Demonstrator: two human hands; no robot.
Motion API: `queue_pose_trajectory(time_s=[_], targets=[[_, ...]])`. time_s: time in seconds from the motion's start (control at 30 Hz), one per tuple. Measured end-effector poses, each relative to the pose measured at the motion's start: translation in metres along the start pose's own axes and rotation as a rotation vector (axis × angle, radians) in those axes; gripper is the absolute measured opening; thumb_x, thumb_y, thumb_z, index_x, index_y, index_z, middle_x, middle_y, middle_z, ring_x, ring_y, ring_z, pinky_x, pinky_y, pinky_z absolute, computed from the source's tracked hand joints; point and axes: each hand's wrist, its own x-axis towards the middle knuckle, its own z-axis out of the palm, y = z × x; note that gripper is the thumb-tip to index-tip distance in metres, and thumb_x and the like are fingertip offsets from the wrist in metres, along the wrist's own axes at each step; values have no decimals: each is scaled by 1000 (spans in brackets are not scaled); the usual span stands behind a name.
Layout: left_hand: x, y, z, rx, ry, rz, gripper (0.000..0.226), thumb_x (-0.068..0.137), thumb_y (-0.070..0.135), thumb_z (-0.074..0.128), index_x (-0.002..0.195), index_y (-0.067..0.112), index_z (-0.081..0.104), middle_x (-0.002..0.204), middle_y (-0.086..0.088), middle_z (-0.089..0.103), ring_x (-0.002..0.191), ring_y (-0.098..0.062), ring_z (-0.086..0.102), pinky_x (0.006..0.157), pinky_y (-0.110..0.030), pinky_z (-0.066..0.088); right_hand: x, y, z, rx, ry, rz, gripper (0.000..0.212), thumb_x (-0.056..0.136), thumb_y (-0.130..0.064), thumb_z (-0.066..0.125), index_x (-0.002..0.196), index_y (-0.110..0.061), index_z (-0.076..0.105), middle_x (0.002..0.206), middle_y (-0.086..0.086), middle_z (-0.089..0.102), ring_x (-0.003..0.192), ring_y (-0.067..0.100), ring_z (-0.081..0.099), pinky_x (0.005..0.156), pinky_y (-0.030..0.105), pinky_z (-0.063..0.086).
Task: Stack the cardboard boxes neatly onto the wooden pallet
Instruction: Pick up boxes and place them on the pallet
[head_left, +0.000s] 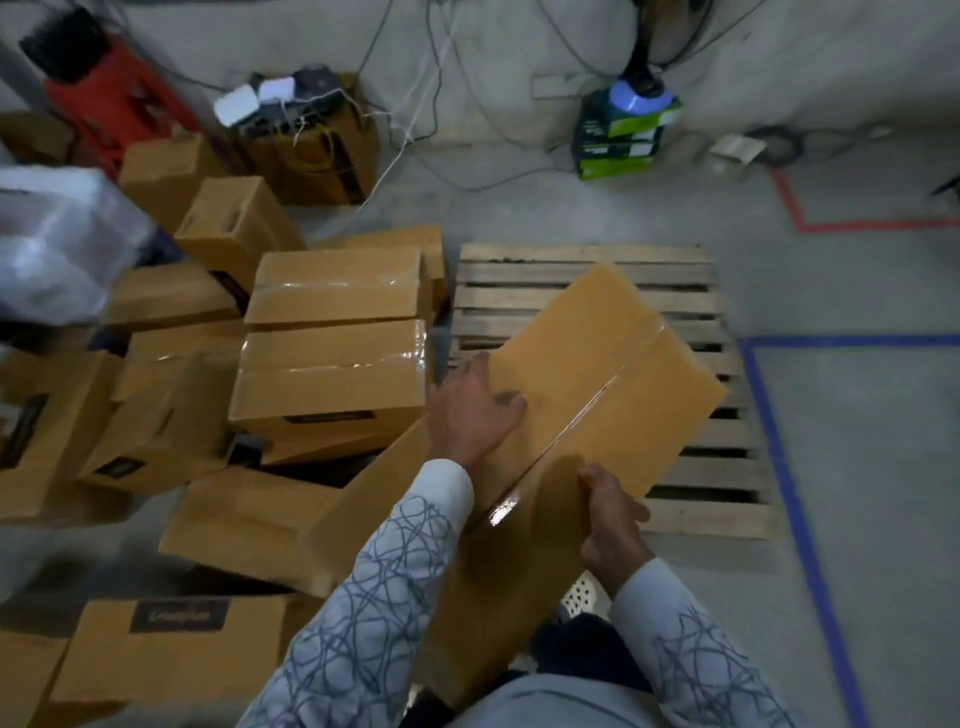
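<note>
Left hand (475, 410) and right hand (615, 519) grasp tilted box (608, 364); level it, square to pallet (582, 270) corner before lowering.

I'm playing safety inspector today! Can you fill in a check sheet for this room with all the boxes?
Surface: grey concrete floor; the wooden pallet lies on it, its visible slats bare.
Job's things: held box, taped, tilted over the pallet; pile of boxes jumbled left of the pallet.
Clutter: white plastic bag, red crate, green boxes.
Hands: left hand grips the held box's left edge; right hand grips its near edge.
Cables: cables trail loose by the wall, some near white adapters.
Surroundings: blue tape line right of the pallet; red tape line beyond.
</note>
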Motion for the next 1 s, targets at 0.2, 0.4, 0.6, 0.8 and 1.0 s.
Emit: queue_pose_trajectory(time_s=[0.2, 0.4, 0.6, 0.8, 1.0], targets=[[60, 48, 25, -332, 25, -78, 64, 78, 47, 77, 137, 31, 57, 124, 3, 68, 116, -23, 62, 103, -50, 50, 38, -106, -8, -63, 91, -268, 97, 78, -34, 80, 154, -19, 21, 145, 16, 40, 129, 41, 46, 108, 55, 44], [90, 51, 30, -633, -85, -188, 67, 87, 31, 79, 146, 38, 49, 131, 14, 58, 125, -16, 54, 106, -48, 48, 60, -171, 16, -292, 170, -485, 104, 77, -48, 72, 159, -26, 13, 158, 12, 32, 140, 42, 34, 114, 64, 31], [136, 34, 34, -760, -115, -288, 69, 86, 29, 80, 147, 38, 50, 134, 9, 62, 123, -16, 58, 104, -52, 51, 81, -208, 65, -458, 210, -563, 98, 79, -51, 68, 158, -29, 14, 159, 10, 31, 143, 40, 30, 114, 63, 23], [232, -4, 37, -833, -113, -339, 71, 90, 19, 77, 151, 34, 46, 115, 24, 58, 112, -8, 57, 94, -34, 51, 133, -249, 155, -553, 148, -596, 100, 78, -53, 69, 158, -34, 13, 162, 8, 30, 145, 41, 27, 116, 67, 22], [407, -66, 76, -849, -193, -397, 64, 90, 16, 77, 139, 46, 50, 111, 27, 56, 105, 2, 57, 80, -19, 45, 249, -304, 288, -594, 129, -630, 103, 80, -52, 79, 157, -40, 12, 161, 9, 33, 144, 42, 31, 115, 69, 24]])
